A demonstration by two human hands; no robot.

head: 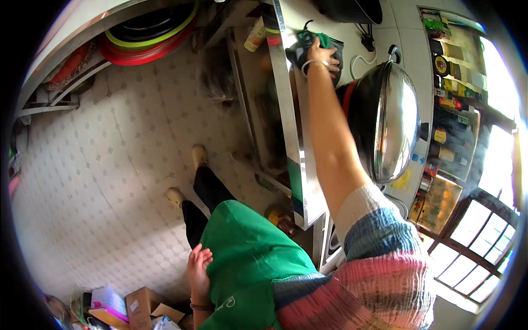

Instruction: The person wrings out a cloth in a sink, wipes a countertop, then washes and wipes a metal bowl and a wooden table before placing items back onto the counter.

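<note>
My right hand (324,57) reaches out to the counter at the top, with its fingers spread and bent over a bunched dark and green cloth (339,46). A light bangle circles that wrist. Just beyond the forearm stands a large black wok (363,111) under a shiny domed metal lid (399,123), which is seen from the side. My left hand (199,260) hangs low beside the green apron (255,243), its fingers loosely bent and nothing in them.
Seasoning bottles (451,74) line a shelf by the bright windows, with steam near them. A metal-edged counter (293,136) runs above lower shelves. Red and green basins (152,53) lie at upper left. Cardboard boxes (140,307) stand on the tiled floor (107,156) at lower left.
</note>
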